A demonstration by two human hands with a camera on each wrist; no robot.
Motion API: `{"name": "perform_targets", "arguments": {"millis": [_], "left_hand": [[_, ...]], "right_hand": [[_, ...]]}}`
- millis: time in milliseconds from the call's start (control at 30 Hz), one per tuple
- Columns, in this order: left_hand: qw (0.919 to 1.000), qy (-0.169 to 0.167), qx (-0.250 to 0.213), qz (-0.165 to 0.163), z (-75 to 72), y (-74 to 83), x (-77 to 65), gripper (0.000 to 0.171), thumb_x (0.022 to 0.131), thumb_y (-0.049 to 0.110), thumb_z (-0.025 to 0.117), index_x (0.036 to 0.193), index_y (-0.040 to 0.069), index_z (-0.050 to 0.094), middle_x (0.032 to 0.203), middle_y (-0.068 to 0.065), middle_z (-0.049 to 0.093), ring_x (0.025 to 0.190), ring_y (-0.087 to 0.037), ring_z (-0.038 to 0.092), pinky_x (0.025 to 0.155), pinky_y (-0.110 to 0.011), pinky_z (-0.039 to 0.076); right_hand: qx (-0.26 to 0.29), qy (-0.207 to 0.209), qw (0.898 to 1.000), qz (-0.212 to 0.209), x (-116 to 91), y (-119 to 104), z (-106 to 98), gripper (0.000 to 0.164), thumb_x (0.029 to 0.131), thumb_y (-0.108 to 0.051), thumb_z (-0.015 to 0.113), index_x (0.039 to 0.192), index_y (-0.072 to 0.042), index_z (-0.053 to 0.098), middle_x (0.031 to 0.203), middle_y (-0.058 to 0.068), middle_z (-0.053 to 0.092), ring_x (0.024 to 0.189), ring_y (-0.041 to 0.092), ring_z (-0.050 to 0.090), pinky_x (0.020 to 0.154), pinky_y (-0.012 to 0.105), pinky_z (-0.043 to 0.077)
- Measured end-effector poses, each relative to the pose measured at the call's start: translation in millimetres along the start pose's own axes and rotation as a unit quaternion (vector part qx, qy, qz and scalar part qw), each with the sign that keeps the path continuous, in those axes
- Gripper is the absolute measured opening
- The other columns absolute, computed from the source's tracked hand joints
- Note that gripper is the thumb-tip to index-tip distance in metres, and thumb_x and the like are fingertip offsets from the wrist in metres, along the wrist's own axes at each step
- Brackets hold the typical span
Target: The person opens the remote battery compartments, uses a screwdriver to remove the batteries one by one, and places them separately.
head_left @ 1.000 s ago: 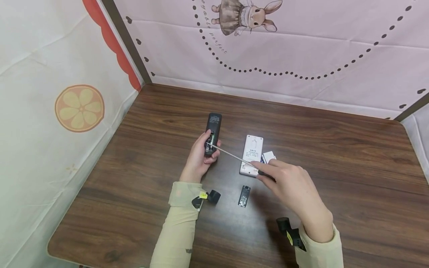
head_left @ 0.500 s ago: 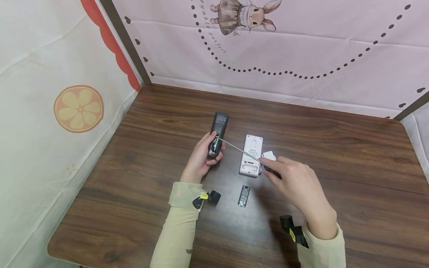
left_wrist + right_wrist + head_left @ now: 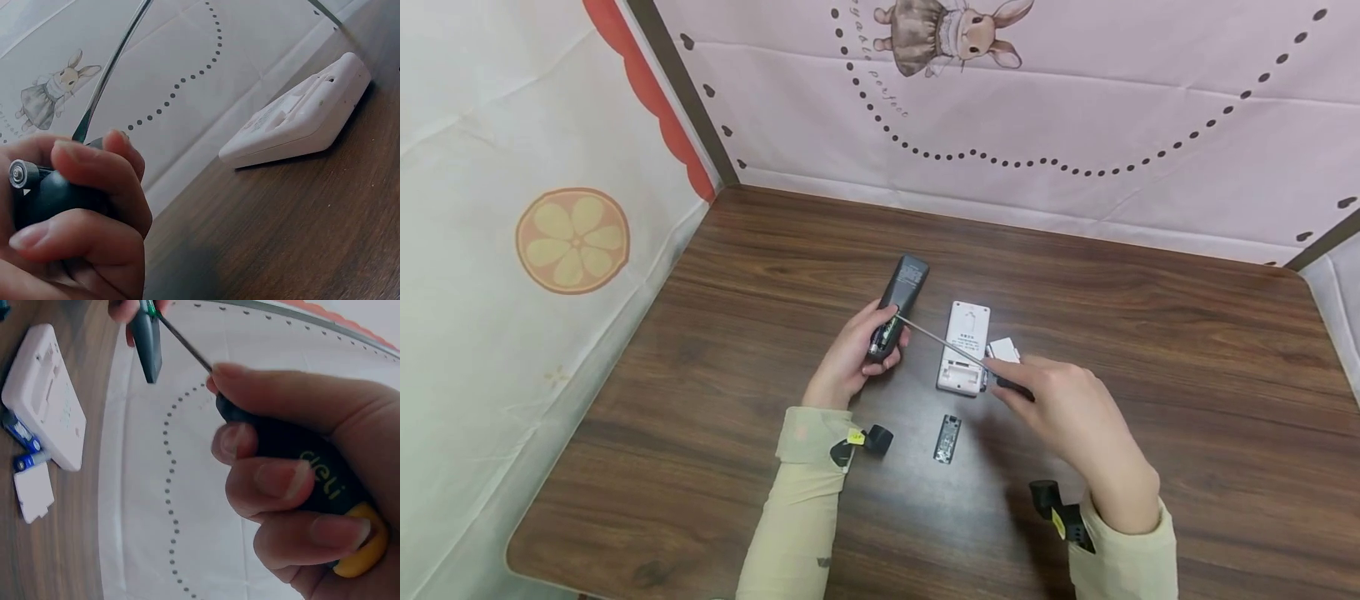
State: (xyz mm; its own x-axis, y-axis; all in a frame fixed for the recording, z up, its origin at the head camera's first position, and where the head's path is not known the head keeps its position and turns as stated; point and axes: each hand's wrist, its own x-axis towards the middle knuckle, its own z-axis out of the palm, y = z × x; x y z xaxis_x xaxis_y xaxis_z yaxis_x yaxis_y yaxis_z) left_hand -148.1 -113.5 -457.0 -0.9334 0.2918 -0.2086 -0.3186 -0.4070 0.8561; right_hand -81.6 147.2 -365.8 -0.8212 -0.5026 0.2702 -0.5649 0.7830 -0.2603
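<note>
My left hand [image 3: 848,352] grips a black remote control [image 3: 906,283], tilted to the right with its back up and its battery bay uncovered. One battery's end [image 3: 24,174] pokes out between the fingers in the left wrist view. My right hand [image 3: 1071,412] holds a screwdriver [image 3: 294,453] by its dark handle with a yellow end. Its thin shaft [image 3: 942,340] reaches left, the tip at the battery bay close to my left thumb. A white remote control [image 3: 967,329] lies face down beside them, its battery bay open.
Blue batteries [image 3: 25,434] and a white battery cover [image 3: 1003,350] lie against the white remote's right side. Nearer me a small black battery cover [image 3: 947,439] rests on the brown wooden table [image 3: 700,375]. Printed cloth walls [image 3: 1075,100] stand behind and at the left.
My left hand has turned the black remote clockwise and shifted it right. The right hand has moved slightly right and back with the screwdriver, whose tip has moved up along the battery bay.
</note>
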Motion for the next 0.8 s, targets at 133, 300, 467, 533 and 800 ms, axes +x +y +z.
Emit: {"name": "perform_targets", "arguments": {"millis": [133, 300, 467, 533, 800], "left_hand": [[0.9998, -0.014, 0.010, -0.002, 0.1, 0.9, -1.8, 0.036, 0.096, 0.027, 0.046, 0.129, 0.012, 0.043, 0.070, -0.007, 0.052, 0.041, -0.008, 0.042, 0.028, -0.014, 0.022], [0.9992, -0.037, -0.009, -0.013, -0.9, 0.4, -2.0, 0.039, 0.096, 0.026, 0.045, 0.132, 0.012, 0.040, 0.070, -0.007, 0.050, 0.040, -0.008, 0.041, 0.027, -0.014, 0.022], [0.9982, -0.049, -0.026, -0.023, -2.5, -0.6, -1.9, 0.039, 0.096, 0.025, 0.044, 0.133, 0.012, 0.039, 0.070, -0.007, 0.050, 0.040, -0.008, 0.042, 0.027, -0.013, 0.023], [0.9978, -0.053, -0.030, -0.025, -3.0, -0.8, -1.9, 0.039, 0.096, 0.024, 0.044, 0.133, 0.012, 0.039, 0.069, -0.006, 0.051, 0.040, -0.008, 0.041, 0.027, -0.013, 0.023], [0.9951, -0.080, -0.046, -0.035, -3.9, 0.0, -2.1, 0.037, 0.098, 0.023, 0.039, 0.134, 0.014, 0.035, 0.069, -0.005, 0.049, 0.040, -0.007, 0.040, 0.028, -0.013, 0.022]], "right_hand": [[0.024, -0.016, 1.000, -0.008, -2, 8, -3, 0.032, 0.079, -0.021, 0.072, 0.111, -0.020, 0.069, 0.098, 0.007, 0.070, 0.086, 0.024, 0.067, 0.072, 0.042, 0.053], [0.057, -0.037, 0.998, -0.002, -3, 15, -4, 0.032, 0.080, -0.020, 0.071, 0.112, -0.020, 0.068, 0.098, 0.003, 0.069, 0.087, 0.019, 0.066, 0.074, 0.040, 0.053], [0.076, -0.048, 0.996, -0.001, -4, 19, -4, 0.032, 0.081, -0.021, 0.070, 0.113, -0.022, 0.067, 0.104, 0.003, 0.069, 0.096, 0.021, 0.065, 0.080, 0.041, 0.052], [0.082, -0.051, 0.995, -0.002, -4, 21, -3, 0.033, 0.082, -0.021, 0.070, 0.114, -0.023, 0.066, 0.105, 0.002, 0.069, 0.097, 0.021, 0.064, 0.081, 0.041, 0.052], [0.102, -0.060, 0.993, 0.001, -4, 26, -2, 0.034, 0.083, -0.022, 0.069, 0.116, -0.024, 0.065, 0.106, 0.000, 0.068, 0.098, 0.019, 0.064, 0.081, 0.040, 0.052]]}}
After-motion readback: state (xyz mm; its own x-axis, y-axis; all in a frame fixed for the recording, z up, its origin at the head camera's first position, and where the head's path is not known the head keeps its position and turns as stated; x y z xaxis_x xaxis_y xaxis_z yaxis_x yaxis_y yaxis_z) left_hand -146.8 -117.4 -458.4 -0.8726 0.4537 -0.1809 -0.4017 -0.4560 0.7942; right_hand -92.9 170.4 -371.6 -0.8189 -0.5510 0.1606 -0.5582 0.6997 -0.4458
